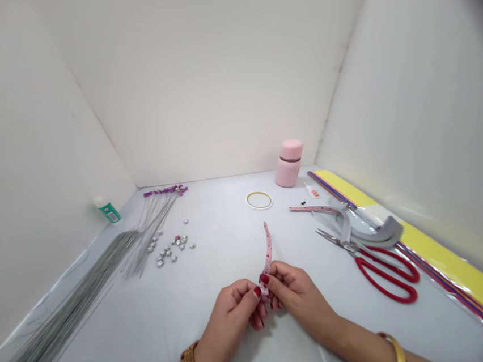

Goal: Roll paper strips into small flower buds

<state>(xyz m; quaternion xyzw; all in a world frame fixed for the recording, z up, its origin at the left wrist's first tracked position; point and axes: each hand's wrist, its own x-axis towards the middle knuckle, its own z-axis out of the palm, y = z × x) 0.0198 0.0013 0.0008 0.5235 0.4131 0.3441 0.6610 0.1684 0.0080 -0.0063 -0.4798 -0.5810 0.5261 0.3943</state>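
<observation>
head view: the left hand and right hand are both closed in a pinch on the lower end of a pink patterned ribbon, which rises from between them and curves slightly, held just above the white table. red-handled scissors lie to the right of the hands, while silver beads and a long bundle of thin wires lie to the left, with a pink flask near the back wall.
</observation>
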